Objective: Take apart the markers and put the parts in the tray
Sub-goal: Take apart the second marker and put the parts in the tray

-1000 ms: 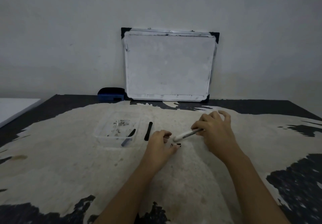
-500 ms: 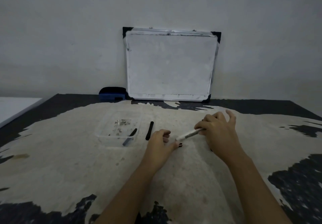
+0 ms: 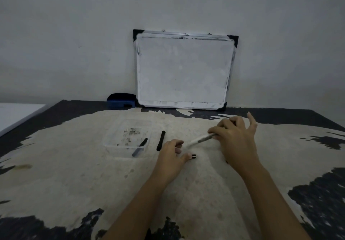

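My right hand pinches a white marker body that slants down to the left, its tip just above the table. My left hand rests on the table with fingers curled, the thumb and a finger holding a small black end cap. A clear plastic tray lies to the left and holds a grey and black marker part leaning against its near right corner. A black stick-shaped part lies on the table between the tray and my left hand.
A whiteboard leans on the wall at the back of the table. A blue eraser sits beside it on the left. The table top is worn pale with dark patches at the edges.
My right hand has lifted the marker body slightly up and away from my left hand, widening the gap. The left hand stays in place with the small black cap.
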